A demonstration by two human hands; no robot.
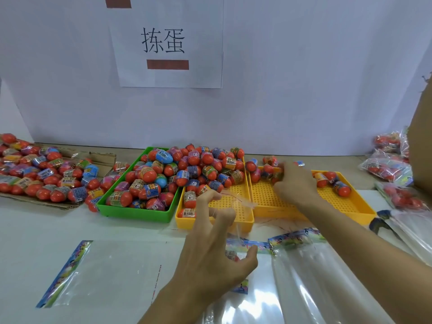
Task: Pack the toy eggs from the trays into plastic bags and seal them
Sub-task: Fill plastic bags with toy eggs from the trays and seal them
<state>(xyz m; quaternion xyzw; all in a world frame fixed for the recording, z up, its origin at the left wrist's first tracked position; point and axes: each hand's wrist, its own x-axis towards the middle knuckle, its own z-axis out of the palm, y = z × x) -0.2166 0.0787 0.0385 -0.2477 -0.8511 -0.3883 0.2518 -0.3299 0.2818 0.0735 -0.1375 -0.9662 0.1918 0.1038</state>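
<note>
My left hand (210, 244) is raised above the table in front of the left yellow tray (243, 220). Its spread, curled fingers hold open a clear plastic bag (237, 243) with a colourful header strip. My right hand (295, 183) reaches into the far end of the right yellow tray (339, 206). Its fingers curl over a few toy eggs (272, 175), blurred by motion. More red-capped toy eggs (205, 169) are heaped across the green tray (138, 212) and the back of the left yellow tray. A few eggs (341, 188) lie loose in the right tray.
A cardboard sheet (46, 204) at the left carries many more eggs. Flat empty bags lie near me on the left (77, 274) and stacked on the right (311, 277). Filled bags (388, 169) pile up at the far right beside a brown box (422, 141). A white wall stands behind.
</note>
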